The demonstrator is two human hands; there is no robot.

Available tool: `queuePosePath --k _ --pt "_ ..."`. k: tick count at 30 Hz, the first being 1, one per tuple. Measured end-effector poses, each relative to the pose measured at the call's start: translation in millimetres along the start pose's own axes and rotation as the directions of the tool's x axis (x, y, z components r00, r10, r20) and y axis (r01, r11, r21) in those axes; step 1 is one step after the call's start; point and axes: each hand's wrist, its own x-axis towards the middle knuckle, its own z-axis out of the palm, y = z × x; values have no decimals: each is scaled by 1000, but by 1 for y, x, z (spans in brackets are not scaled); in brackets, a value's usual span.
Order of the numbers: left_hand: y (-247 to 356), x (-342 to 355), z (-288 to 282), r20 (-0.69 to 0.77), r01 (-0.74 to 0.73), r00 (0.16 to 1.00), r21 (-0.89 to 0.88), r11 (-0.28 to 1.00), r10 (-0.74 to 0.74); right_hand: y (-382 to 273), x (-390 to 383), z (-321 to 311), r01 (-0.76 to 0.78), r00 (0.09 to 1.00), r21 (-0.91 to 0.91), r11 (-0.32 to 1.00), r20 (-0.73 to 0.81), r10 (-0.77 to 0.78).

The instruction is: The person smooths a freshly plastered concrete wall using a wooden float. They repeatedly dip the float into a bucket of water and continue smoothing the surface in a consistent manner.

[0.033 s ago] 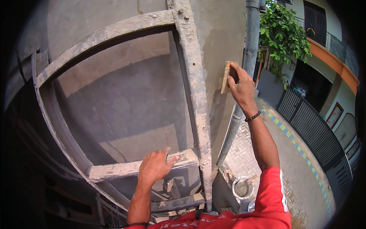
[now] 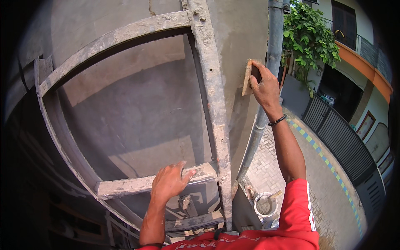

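In my right hand [image 2: 266,87] is a plasterer's float [image 2: 246,79], with my fingers closed round its dark handle. The float's flat board lies against the grey plastered wall [image 2: 239,46], just left of a metal pipe. My left hand [image 2: 170,180] is laid over a mortar-spattered crossbar [image 2: 129,186] of a ladder-like frame, gripping it. The thumb reaches to the right along the bar, and the fingertips at the far side are partly hidden. The frame's thick upright [image 2: 214,100] rises between my two hands.
The pipe [image 2: 275,46] runs down close beside my right wrist. Far below, a bucket of mortar [image 2: 265,205] stands on paving [image 2: 268,154]. A leafy tree [image 2: 310,37] and a dark slatted gate [image 2: 337,129] are to the right. Another bar [image 2: 193,221] crosses the frame lower down.
My right hand and the float have slid a little way up the wall. My left hand has stayed on the crossbar.
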Motion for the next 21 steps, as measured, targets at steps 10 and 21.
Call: queuePosePath --k 10,21 --pt "-1 3 4 -17 -34 999 -23 999 34 13 -124 31 -106 913 -57 993 389 120" --pt "-2 0 5 -10 -31 999 -10 999 31 -2 -47 60 55 995 -5 998 80 -55"
